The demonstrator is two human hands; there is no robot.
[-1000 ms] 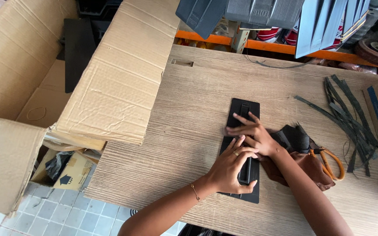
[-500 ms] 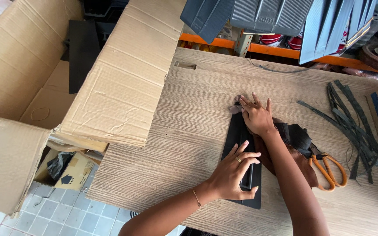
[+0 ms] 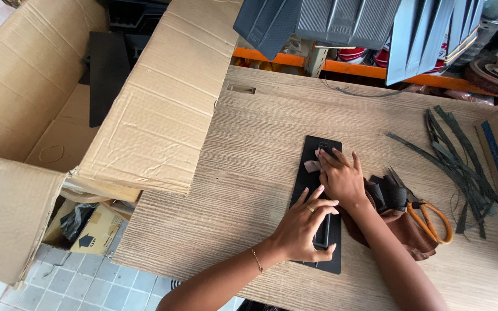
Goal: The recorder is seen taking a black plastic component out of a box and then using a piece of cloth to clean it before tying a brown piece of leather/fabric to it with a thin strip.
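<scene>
A long black flat panel (image 3: pixel 312 167) lies lengthwise on the wooden table (image 3: pixel 249 178). My left hand (image 3: pixel 305 226) presses flat on its near half, fingers spread over a raised black part. My right hand (image 3: pixel 341 177) rests on the far half, fingertips on a small pale piece (image 3: pixel 311 166) near the panel's top end. Neither hand grips anything; both press down on the panel.
Orange-handled scissors (image 3: pixel 430 216) and a brown and black bundle (image 3: pixel 396 213) lie right of the panel. Black cut strips (image 3: pixel 453 158) are spread at the far right. A big open cardboard box (image 3: pixel 145 109) stands at the left, overlapping the table. Dark moulded panels (image 3: pixel 347 23) hang above.
My right hand has slid along the panel away from me toward its far end. My left hand has stayed pressed on the near half.
</scene>
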